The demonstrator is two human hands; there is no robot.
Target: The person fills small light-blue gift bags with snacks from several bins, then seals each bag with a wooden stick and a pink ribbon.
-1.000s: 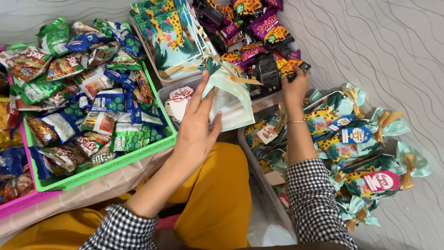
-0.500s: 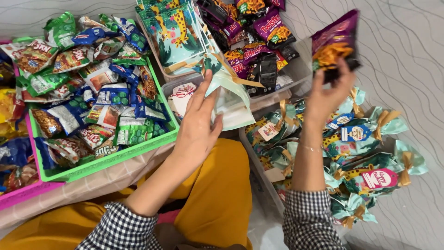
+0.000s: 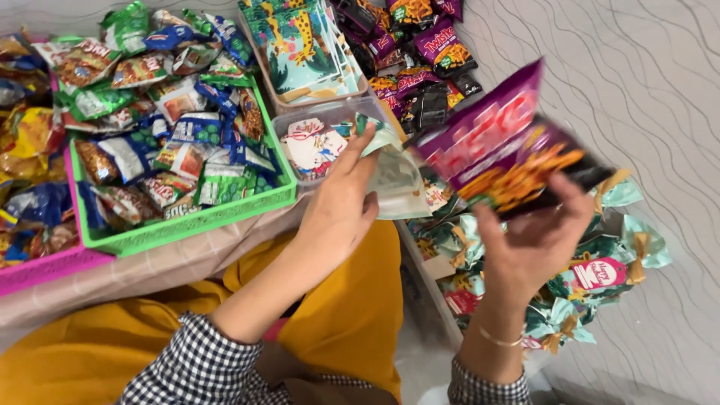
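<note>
My right hand (image 3: 536,240) holds a purple snack packet (image 3: 510,146) with an orange picture, its corner almost touching the mouth of a pale teal gift bag (image 3: 397,176). My left hand (image 3: 341,206) grips that gift bag by its top edge and holds it open above my lap. The bag hangs in front of a clear tub of printed tags (image 3: 319,142).
A green basket (image 3: 187,225) full of small snack packets sits at the left, with a pink basket (image 3: 45,266) beside it. A tray of patterned flat bags (image 3: 304,52) and more purple packets (image 3: 420,45) lie beyond. Tied teal gift bags (image 3: 592,277) fill a box at the right.
My right hand has picked a purple packet from the far pile and carried it down and left to the mouth of the gift bag. My left hand keeps holding the bag.
</note>
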